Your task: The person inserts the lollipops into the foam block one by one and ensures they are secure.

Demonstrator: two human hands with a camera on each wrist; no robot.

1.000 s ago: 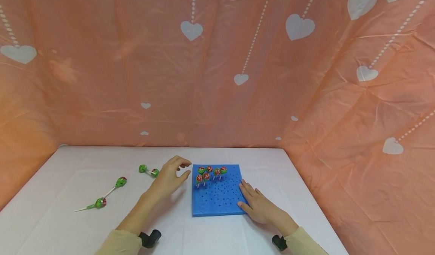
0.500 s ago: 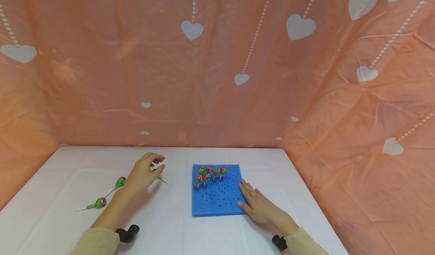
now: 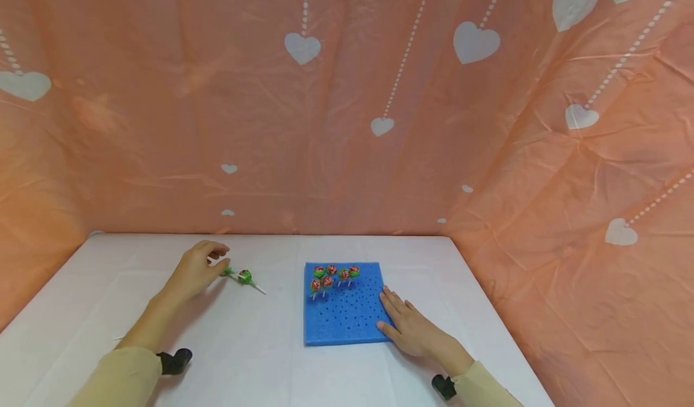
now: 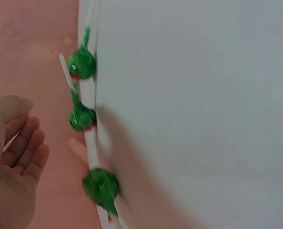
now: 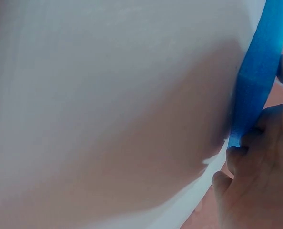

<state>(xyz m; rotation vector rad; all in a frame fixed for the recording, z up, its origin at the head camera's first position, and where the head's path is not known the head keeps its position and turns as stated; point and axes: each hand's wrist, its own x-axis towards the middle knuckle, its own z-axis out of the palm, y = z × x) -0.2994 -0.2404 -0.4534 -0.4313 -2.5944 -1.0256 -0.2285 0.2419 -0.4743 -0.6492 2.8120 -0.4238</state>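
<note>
My left hand [image 3: 197, 270] hovers over the left side of the table with bent fingers and nothing between them. Just right of its fingertips lie two green-wrapped lollipops, the nearer [image 3: 245, 276] with its white stick pointing right. From the left wrist, three lollipops show beyond the hand, among them a lower one [image 4: 101, 185] and an upper one [image 4: 82, 64]. Across the right edge of a blue foam board [image 3: 347, 329] rests my right hand [image 3: 414, 329], its fingers extended. Several lollipops [image 3: 326, 281] with red-and-green heads stand in the board's back left part.
The board's top has many small holes. A white stick end [image 3: 118, 338] pokes out beside my left forearm, which hides the rest of that lollipop. White cloth [image 3: 260, 359] covers the table, and an orange curtain [image 3: 347, 154] with hearts hangs behind and at the sides.
My left hand has moved left, away from the board and past the pair of lollipops, uncovering them while its forearm now covers the front left ones. The right hand has stayed on the board.
</note>
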